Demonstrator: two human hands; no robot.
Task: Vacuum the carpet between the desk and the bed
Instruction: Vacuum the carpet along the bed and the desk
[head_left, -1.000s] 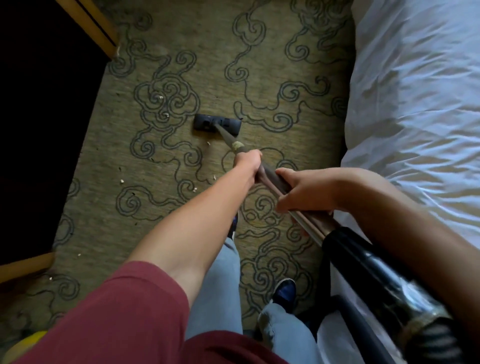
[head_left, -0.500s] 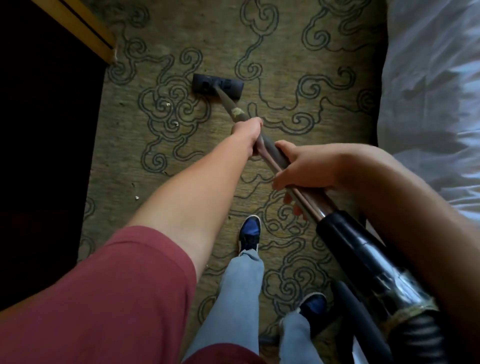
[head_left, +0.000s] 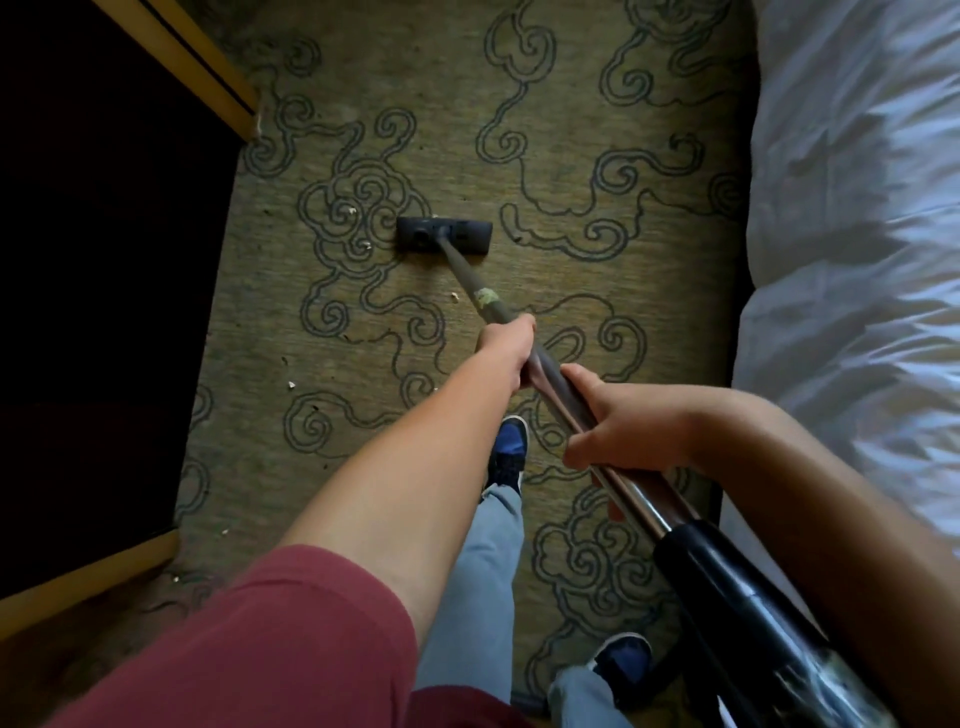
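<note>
Both hands grip the vacuum wand (head_left: 524, 343): the left hand (head_left: 506, 353) is wrapped around it farther down the tube, the right hand (head_left: 621, 426) is closed around it nearer the body, just above the black hose cuff (head_left: 727, 587). Beyond the left fingers the wand runs down to the floor head (head_left: 444, 236), which lies flat on the carpet (head_left: 571, 156) among dark swirl patterns. Pale crumbs (head_left: 358, 228) lie just left of the head, and more are scattered nearer the desk (one sits beside the wand, short of the left knuckles). The desk (head_left: 104, 286) is a dark mass with a wooden edge, left of the left hand; the bed (head_left: 857, 234), in white rumpled linen, lies right of the right hand. Below the hands, a blue shoe (head_left: 506, 452) stands on the carpet.
</note>
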